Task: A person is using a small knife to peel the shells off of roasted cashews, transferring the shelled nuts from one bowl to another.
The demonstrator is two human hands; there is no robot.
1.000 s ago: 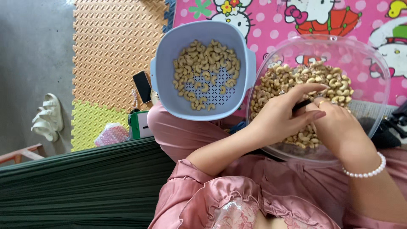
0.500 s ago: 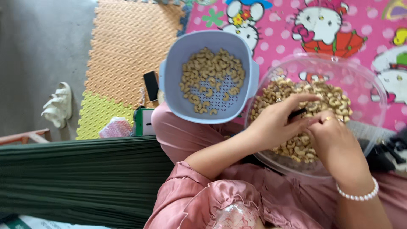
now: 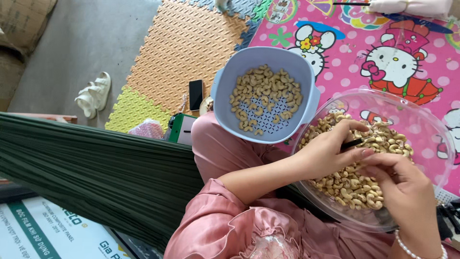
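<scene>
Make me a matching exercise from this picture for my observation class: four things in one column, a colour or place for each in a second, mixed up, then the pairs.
Things
1. colander
2. clear bowl
3. phone
4. sandals

Places or colours
A. white, on the grey floor
B. lilac, a thin layer of cashews over its holes
C. black, on the orange foam mat
D. see-through, both hands in the cashews

Pairs: 1-B, 2-D, 3-C, 4-A

The left hand holds a thin dark tool; the right hand picks among the nuts beside it.
</scene>
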